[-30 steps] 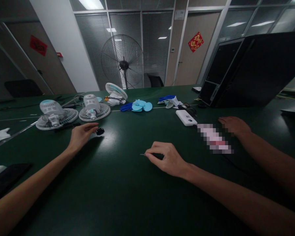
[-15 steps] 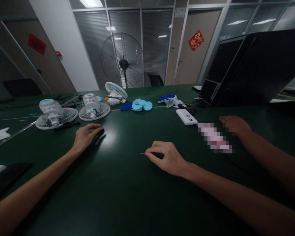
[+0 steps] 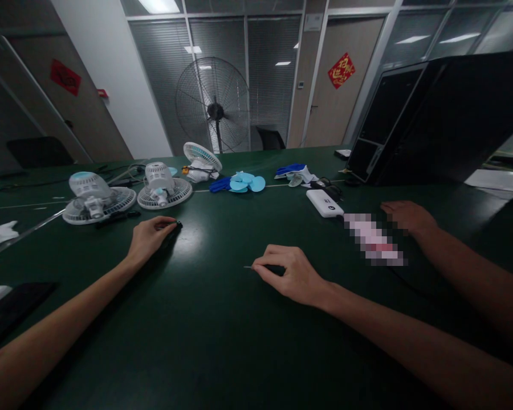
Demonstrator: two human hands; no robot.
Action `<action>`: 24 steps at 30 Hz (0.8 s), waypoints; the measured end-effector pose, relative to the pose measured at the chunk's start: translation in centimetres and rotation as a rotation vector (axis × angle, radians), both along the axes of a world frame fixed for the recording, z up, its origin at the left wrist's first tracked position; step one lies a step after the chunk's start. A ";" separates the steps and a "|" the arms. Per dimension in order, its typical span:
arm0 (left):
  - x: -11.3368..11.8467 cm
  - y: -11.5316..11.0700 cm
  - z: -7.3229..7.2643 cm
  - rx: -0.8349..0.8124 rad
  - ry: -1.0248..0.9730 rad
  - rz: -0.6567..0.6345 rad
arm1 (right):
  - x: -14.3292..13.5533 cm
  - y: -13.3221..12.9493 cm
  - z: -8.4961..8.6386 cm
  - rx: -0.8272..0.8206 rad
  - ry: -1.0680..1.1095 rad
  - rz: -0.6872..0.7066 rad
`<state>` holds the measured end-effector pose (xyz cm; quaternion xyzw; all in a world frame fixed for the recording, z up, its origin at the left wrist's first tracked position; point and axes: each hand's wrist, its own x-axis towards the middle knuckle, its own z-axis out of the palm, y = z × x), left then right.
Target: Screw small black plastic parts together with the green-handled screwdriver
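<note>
My left hand (image 3: 150,236) is closed in a pinch near the two white fans at left. Its fingertips grip a small black piece (image 3: 179,224), too small to name, low over the table. My right hand (image 3: 293,273) rests closed around a screwdriver (image 3: 276,269) at the middle of the table. The screwdriver has a black handle, mostly covered by my fingers, and its thin metal shaft points left. Its tip is apart from the black piece.
Small white fans (image 3: 165,191) stand back left. Behind lie light-blue fan blades (image 3: 247,182) and blue-and-white gloves (image 3: 297,172). A white power bank (image 3: 325,203) and another person's hand (image 3: 410,216) are at right, before a large black case (image 3: 444,119). The green table (image 3: 222,341) spans the foreground.
My left hand, still pinching the black piece, has shifted very slightly. My right hand and the screwdriver stay put. A dark shape has come in at the right edge.
</note>
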<state>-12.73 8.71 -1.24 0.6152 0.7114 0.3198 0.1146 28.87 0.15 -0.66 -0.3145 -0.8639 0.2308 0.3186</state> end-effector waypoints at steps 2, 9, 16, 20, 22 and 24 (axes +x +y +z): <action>-0.3 0.1 -0.2 0.002 -0.011 -0.008 | -0.1 0.0 0.0 0.011 0.007 -0.001; -0.4 -0.2 -0.1 0.025 -0.062 0.016 | -0.2 -0.1 0.1 -0.006 0.001 0.011; 0.1 -0.6 0.4 -0.003 -0.099 0.070 | -0.1 -0.1 0.2 0.000 -0.014 0.013; 0.0 -0.3 0.3 -0.030 -0.108 0.077 | -0.1 -0.1 0.0 0.002 -0.028 0.014; -0.1 -0.1 0.2 -0.038 -0.110 0.062 | -0.1 -0.1 0.0 0.006 -0.023 0.013; -0.2 0.0 0.1 -0.041 -0.112 0.046 | -0.1 -0.1 0.0 0.007 -0.020 0.012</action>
